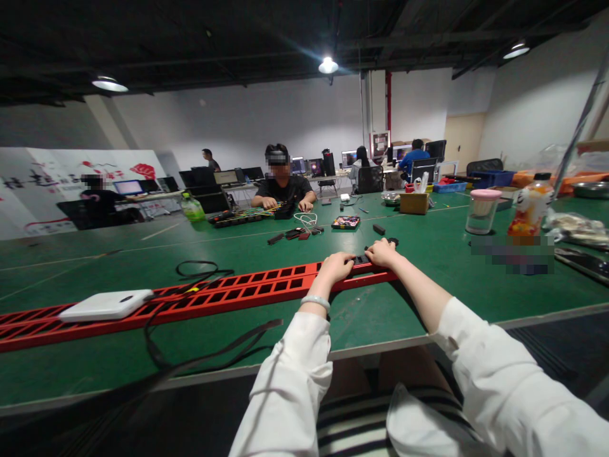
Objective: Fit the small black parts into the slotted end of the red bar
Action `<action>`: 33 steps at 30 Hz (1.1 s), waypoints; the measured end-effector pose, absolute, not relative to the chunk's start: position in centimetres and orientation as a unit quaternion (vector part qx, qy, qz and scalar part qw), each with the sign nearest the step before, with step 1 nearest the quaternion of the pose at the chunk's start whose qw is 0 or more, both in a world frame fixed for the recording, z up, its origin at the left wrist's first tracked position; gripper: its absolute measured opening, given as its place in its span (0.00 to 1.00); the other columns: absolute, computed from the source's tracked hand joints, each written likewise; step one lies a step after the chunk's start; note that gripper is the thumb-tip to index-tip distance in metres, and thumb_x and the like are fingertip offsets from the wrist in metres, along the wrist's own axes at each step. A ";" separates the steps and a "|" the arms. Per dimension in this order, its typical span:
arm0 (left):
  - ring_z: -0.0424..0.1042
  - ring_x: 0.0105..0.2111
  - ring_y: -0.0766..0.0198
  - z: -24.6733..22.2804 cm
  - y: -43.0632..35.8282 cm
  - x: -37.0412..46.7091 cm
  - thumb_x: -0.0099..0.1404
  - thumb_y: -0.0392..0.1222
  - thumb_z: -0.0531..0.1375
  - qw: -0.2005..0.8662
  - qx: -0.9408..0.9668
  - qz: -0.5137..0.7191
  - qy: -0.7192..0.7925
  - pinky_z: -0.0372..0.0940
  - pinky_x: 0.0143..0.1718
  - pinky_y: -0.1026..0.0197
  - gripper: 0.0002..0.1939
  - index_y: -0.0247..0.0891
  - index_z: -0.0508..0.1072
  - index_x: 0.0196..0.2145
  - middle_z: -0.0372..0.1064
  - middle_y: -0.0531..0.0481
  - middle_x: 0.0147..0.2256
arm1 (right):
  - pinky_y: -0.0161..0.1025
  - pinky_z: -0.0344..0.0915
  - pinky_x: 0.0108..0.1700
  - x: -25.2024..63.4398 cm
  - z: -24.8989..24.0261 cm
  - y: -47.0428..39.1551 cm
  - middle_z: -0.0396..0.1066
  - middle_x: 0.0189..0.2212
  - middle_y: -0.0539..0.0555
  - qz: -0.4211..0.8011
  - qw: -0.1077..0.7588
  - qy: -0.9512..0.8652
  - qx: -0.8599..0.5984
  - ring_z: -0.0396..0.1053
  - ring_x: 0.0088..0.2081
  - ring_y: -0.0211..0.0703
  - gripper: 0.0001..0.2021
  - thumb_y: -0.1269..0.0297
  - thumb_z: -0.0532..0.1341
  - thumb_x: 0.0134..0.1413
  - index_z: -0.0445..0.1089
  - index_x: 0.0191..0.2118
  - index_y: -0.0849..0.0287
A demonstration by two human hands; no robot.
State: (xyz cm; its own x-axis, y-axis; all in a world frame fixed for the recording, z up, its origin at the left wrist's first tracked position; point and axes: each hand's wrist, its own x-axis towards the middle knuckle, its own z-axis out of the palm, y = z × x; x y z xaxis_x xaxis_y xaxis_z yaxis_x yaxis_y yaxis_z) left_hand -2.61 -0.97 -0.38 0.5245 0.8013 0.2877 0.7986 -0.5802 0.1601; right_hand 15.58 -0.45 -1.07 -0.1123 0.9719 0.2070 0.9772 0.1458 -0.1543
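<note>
A long red slotted frame (285, 287) lies across the green table, from the left edge to just right of the middle. At its right end sits a small black part (361, 259) between my hands. My left hand (339, 266) rests on the frame beside this part, its fingers curled over it and their tips hidden. My right hand (381, 252) is bent over the part's right side, with its fingertips hard to make out. A white power bank (107, 305) lies on the frame's left part, and a black strap (164, 311) crosses the frame.
Across the table (190, 343), a person sits with both hands near coloured wires. Small black pieces, a white cable and a patterned box (346, 222) lie beyond the frame. To the right stand a pink-lidded cup (481, 212) and an orange drink bottle (529, 209).
</note>
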 end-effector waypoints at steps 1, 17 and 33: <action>0.66 0.45 0.62 -0.3 -1.0 -2.6 0.61 0.44 0.50 0.006 0.872 0.166 0.460 0.57 0.46 0.65 0.18 0.44 0.70 0.46 0.68 0.52 0.46 | 0.55 0.52 0.45 15.6 -1.0 -0.5 0.64 0.45 0.60 -0.009 0.130 -0.747 -0.652 0.52 0.48 0.57 0.21 0.54 0.44 0.56 0.72 0.40 0.54; 0.65 0.46 0.62 -0.3 -1.0 -2.6 0.61 0.44 0.50 0.013 0.872 0.161 0.462 0.56 0.48 0.65 0.17 0.45 0.69 0.47 0.67 0.52 0.47 | 0.55 0.51 0.45 15.5 -1.2 -0.4 0.64 0.45 0.60 0.009 0.129 -0.759 -0.638 0.52 0.49 0.58 0.24 0.48 0.42 0.56 0.71 0.42 0.51; 0.65 0.47 0.61 0.0 -1.3 -2.5 0.61 0.44 0.50 0.020 0.866 0.158 0.474 0.56 0.49 0.64 0.18 0.44 0.69 0.47 0.67 0.52 0.47 | 0.39 0.56 0.43 16.4 -0.9 -0.2 0.62 0.40 0.56 0.016 0.254 -0.739 -0.623 0.62 0.41 0.44 0.13 0.69 0.52 0.51 0.68 0.42 0.54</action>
State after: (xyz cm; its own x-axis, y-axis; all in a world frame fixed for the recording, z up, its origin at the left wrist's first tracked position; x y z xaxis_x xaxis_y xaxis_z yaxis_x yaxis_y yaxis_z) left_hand -2.47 -1.34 -0.01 0.5005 0.8276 0.2540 0.8150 -0.5494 0.1841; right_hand 16.38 -0.23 -0.93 -0.0942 0.9298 0.3557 0.9138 0.2226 -0.3398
